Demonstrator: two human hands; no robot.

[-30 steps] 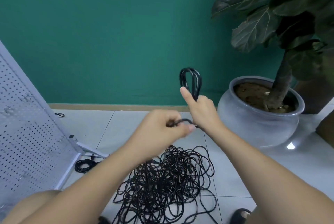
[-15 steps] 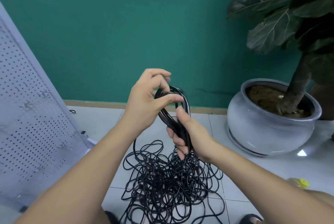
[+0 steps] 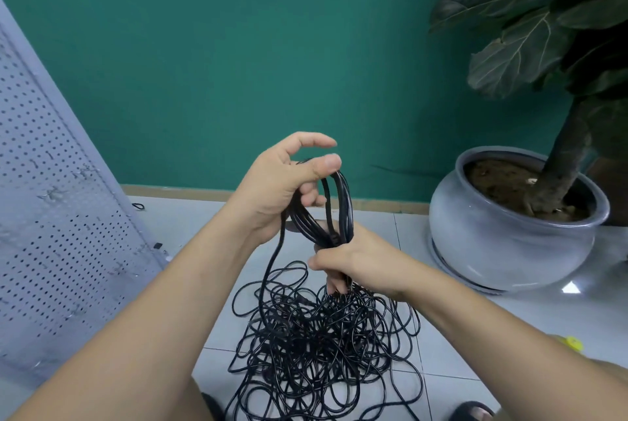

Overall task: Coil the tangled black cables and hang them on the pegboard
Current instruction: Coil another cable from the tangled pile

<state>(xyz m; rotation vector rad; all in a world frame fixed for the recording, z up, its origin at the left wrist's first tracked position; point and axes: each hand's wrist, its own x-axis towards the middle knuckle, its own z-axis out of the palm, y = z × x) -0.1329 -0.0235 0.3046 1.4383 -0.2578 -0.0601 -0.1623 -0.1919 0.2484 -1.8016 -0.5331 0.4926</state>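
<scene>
Tiled floor (image 3: 404,233) | left hand (image 3: 282,189), right hand (image 3: 356,261) grip coil (image 3: 343,203) | pegboard (image 3: 51,216) left, pot (image 3: 492,244) right

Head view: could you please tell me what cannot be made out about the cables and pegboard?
All in the head view:
- coil: loop count unclear; strands overlap and the right hand covers its lower end.
- tangled pile: number of cables unclear; strands cross, and the bottom edge cuts it off.
- pegboard: hooks too blurred to tell; the left edge cuts it off.
- small black item beside the pegboard: too small to identify.
</scene>
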